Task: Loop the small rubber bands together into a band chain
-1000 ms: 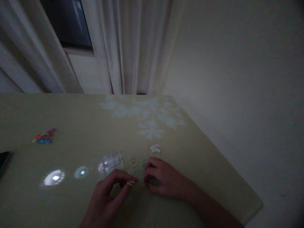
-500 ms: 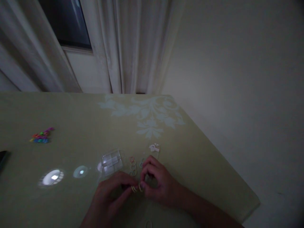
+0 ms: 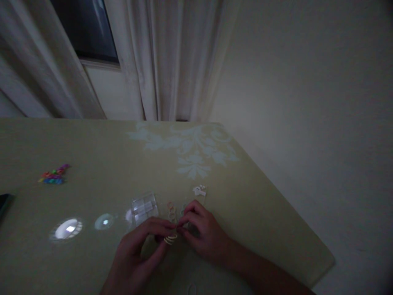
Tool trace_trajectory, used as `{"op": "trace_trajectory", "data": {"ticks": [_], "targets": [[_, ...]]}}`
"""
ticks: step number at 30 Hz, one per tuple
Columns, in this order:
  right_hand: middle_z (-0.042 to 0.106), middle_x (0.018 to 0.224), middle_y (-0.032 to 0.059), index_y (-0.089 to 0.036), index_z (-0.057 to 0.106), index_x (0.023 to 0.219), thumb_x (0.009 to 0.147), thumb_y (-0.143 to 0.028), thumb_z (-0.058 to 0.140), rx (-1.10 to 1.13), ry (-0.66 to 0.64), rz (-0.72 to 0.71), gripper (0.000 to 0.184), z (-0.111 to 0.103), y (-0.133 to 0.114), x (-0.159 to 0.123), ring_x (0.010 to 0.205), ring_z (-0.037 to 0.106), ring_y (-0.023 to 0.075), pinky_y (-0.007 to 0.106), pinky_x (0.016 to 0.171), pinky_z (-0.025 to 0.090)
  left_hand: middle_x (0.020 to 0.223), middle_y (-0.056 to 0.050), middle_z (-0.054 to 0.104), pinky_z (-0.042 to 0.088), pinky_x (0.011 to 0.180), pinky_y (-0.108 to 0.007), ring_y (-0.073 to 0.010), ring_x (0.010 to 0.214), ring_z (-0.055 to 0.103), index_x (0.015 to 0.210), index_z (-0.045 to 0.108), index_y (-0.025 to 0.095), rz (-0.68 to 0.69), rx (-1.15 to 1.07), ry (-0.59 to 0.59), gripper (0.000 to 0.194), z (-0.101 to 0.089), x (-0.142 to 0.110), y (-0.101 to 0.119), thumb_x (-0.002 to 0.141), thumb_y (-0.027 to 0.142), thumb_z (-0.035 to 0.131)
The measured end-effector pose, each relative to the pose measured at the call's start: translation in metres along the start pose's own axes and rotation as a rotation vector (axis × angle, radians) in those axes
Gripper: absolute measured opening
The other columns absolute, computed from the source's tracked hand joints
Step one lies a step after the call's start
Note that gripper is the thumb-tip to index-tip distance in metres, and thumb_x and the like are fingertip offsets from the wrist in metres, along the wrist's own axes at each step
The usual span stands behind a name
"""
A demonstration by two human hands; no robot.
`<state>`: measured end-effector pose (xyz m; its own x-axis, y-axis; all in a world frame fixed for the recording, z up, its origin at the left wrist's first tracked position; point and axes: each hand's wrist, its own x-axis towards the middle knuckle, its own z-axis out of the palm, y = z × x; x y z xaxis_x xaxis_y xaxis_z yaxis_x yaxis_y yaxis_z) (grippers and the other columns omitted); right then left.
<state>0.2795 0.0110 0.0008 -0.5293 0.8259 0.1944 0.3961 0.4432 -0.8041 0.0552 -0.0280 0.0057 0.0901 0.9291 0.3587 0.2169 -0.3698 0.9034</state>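
At my far left a pale curtain (image 3: pixel 37 61) hangs behind the tabletop's (image 3: pixel 101 147) long far edge, and a dark object (image 3: pixel 4 203) is cut off by the view. A small multicoloured pile (image 3: pixel 54 175) lies on the greenish top, well in from that edge. Above it, a dark window pane (image 3: pixel 89 30) shows between the curtains; below, bright reflections shine on the surface. A clear divided case (image 3: pixel 144 207) sits nearer me, just beyond my left hand (image 3: pixel 138 250). I have that thumb and forefinger pinched on several pale rings (image 3: pixel 170 239), well in from the right edge. Past them lies a short row of overlapping rings (image 3: pixel 172 213). My right hand (image 3: pixel 199 229) meets the left, its fingertips together; what sits between them I cannot tell. Near me lies one loose ring (image 3: pixel 192 289); beyond my knuckles is a white piece (image 3: pixel 199 190). A leafy pale pattern (image 3: pixel 193 147) fills the far right corner, and the plain wall (image 3: pixel 301 106) rises beyond the slanting right edge.
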Motion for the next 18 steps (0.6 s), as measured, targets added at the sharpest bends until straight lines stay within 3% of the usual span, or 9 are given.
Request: {"op": "trace_trajectory", "data": {"ticks": [4,12,15,18], "targets": [[0.063,0.111,0.0075,-0.023,0.074,0.116,0.101,-0.029,0.07,-0.334,-0.094,-0.069,0.017,0.007,0.009,0.001,0.099,0.06,0.0215,0.035,0.088,0.051,0.091,0.001,0.084,0.064,0.076,-0.022,-0.0167,0.083,0.08,0.094,0.08,0.029,-0.066,-0.028,0.051,0.01,-0.002,-0.003,-0.001,0.09,0.022,0.072],[0.066,0.114,0.0119,-0.015,0.068,0.107,0.103,-0.021,0.066,-0.502,-0.178,-0.054,0.007,0.012,0.011,0.0,0.107,0.06,0.0265,0.04,0.095,0.052,0.083,0.004,0.083,0.061,0.07,-0.017,-0.0141,0.075,0.08,0.091,0.081,0.03,-0.124,0.016,0.022,0.007,-0.001,-0.001,-0.002,0.09,0.027,0.075],[0.064,0.113,0.0119,-0.016,0.064,0.106,0.104,-0.017,0.063,-0.429,-0.163,-0.048,0.003,0.01,0.01,-0.001,0.107,0.059,0.0268,0.041,0.095,0.051,0.083,0.003,0.082,0.061,0.07,-0.018,-0.0144,0.076,0.079,0.088,0.079,0.028,-0.101,0.005,0.031,0.006,-0.002,0.001,-0.001,0.09,0.025,0.074],[0.059,0.111,0.0087,-0.018,0.06,0.104,0.106,-0.016,0.056,-0.108,-0.083,0.009,0.005,0.001,-0.001,0.0,0.103,0.058,0.0218,0.035,0.091,0.05,0.082,0.002,0.08,0.06,0.07,-0.019,-0.0149,0.076,0.077,0.086,0.077,0.026,-0.057,0.005,0.004,0.008,-0.001,0.003,-0.002,0.09,0.023,0.072]]}}
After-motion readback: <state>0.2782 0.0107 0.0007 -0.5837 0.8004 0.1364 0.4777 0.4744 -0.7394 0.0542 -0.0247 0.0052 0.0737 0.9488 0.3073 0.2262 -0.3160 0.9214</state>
